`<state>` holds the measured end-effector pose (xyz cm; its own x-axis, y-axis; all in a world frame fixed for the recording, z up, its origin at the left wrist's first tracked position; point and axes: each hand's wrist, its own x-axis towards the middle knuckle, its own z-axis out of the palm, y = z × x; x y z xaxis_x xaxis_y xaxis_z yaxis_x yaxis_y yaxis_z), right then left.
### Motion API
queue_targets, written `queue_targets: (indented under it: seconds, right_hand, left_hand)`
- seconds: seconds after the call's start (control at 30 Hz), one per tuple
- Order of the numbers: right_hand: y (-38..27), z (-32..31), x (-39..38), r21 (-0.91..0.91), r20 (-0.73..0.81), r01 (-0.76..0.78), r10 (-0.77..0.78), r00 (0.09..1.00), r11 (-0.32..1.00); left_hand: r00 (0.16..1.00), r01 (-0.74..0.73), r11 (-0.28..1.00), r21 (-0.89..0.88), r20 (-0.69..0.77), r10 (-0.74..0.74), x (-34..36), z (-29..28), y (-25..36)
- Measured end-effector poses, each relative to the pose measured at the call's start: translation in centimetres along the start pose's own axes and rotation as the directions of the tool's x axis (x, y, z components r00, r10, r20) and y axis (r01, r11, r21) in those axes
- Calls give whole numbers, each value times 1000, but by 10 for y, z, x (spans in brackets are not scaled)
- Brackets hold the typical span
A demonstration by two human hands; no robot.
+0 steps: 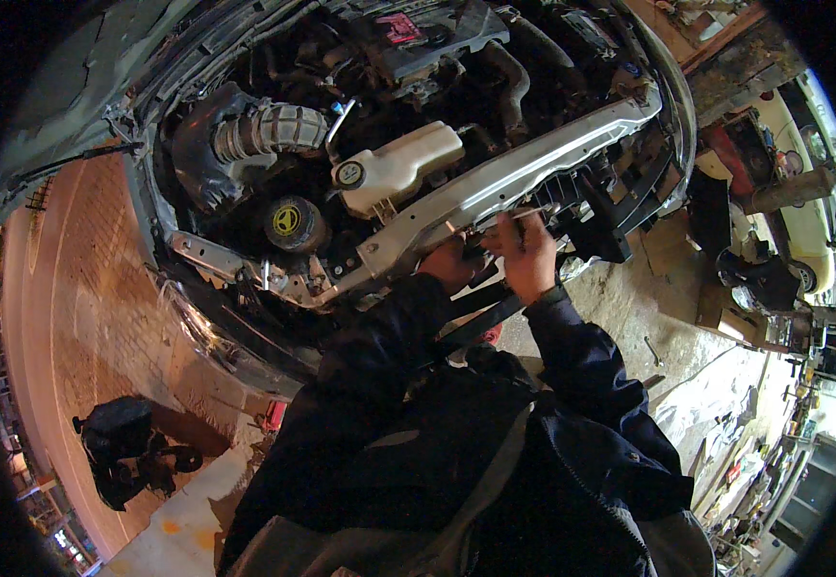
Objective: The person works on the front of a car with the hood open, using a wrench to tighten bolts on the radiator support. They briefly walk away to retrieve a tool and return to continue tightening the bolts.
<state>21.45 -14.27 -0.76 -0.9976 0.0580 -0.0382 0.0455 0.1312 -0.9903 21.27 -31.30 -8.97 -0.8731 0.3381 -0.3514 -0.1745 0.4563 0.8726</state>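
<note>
Both hands are at the front edge of an open car engine bay, just below the silver crossbar [495,197]. My right hand [528,255] is closed, its fingers curled around a slim shiny metal tool [545,211] whose exact kind is unclear. Close beside it, my left hand [449,265] is also closed under the bar; what its fingers grip is hidden in shadow. Dark plastic trim [600,216] hangs right of the right hand. Behind the bar sits a whitish coolant tank [403,165] with a black cap.
A round reservoir with a yellow-marked cap [290,223] and a ribbed intake hose [274,130] lie at the left of the bay. A black part [129,447] stands on the ground, lower left. Tools and scraps [740,462] litter the floor at right. A car [793,183] stands beyond.
</note>
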Motion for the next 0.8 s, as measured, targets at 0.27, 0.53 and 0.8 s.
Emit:
queue_targets:
  seconds: [0.27,0.53,0.8]
  right_hand:
    - [-10,-13,9,317,-48,-136,159,986,939]
    - [-4,3,-23,-495,85,363,-371,925,790]
    - [6,-2,5,182,9,-100,100,995,978]
  left_hand:
    - [993,-38,988,148,-107,54,-11,-1,15]
    - [996,92,981,171,-38,-87,-10,-6,20]
    - [990,-63,988,138,-116,79,-6,0,6]
